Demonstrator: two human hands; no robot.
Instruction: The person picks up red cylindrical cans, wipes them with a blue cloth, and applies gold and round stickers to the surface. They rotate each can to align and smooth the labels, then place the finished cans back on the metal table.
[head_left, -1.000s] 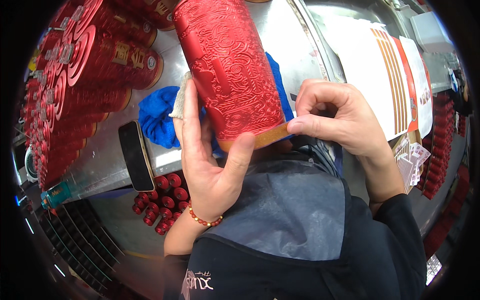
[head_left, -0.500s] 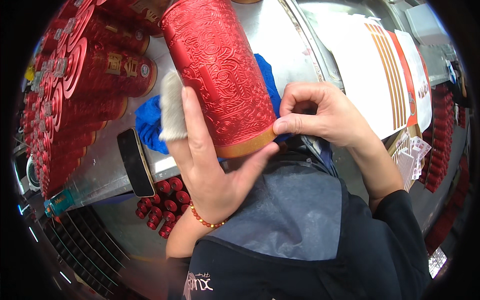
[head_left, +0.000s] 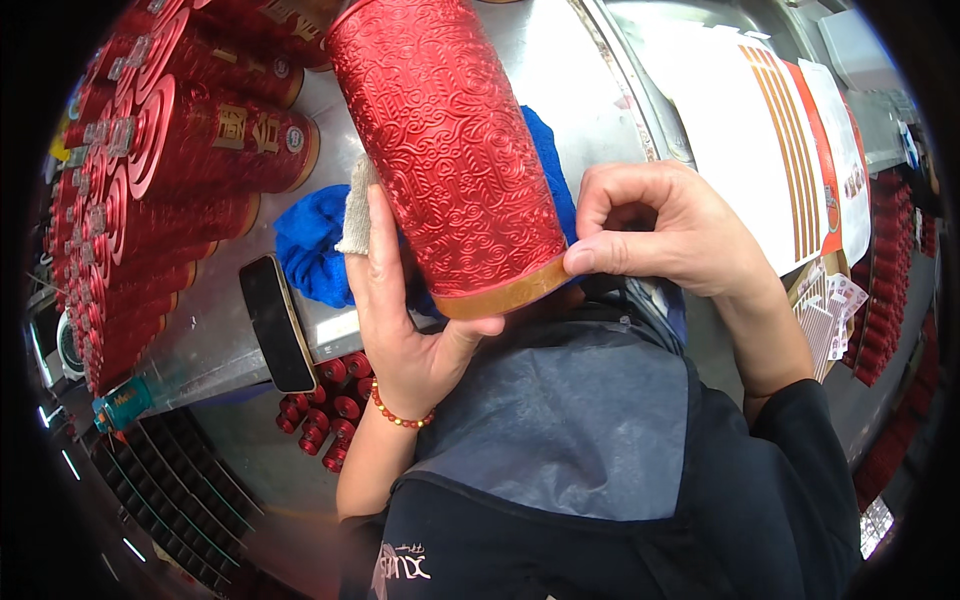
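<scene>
A large red embossed bottle (head_left: 450,150) lies tilted across the bench, its base toward me and its top cut off by the frame edge. Around its base runs a gold strip (head_left: 505,292). My left hand (head_left: 405,320) supports the bottle from the left, fingers along its side and thumb near the base rim. A beige cloth sleeve (head_left: 357,215) covers some of its fingers. At the right end of the gold strip, my right hand (head_left: 665,235) pinches with thumb and forefinger. Bunched blue cloth (head_left: 315,240) lies beneath the bottle.
Rows of red bottles with clear stoppers (head_left: 215,130) crowd the left of the metal bench (head_left: 330,115). A phone (head_left: 277,325) lies at the bench's near edge. On the right is a white sheet with gold strips (head_left: 785,150). Several small red bottles (head_left: 345,405) stand below the bench.
The bottle has turned a little about its length and shifted slightly right. My left thumb has drawn back leftward along the base; my right hand has moved slightly right with the rim.
</scene>
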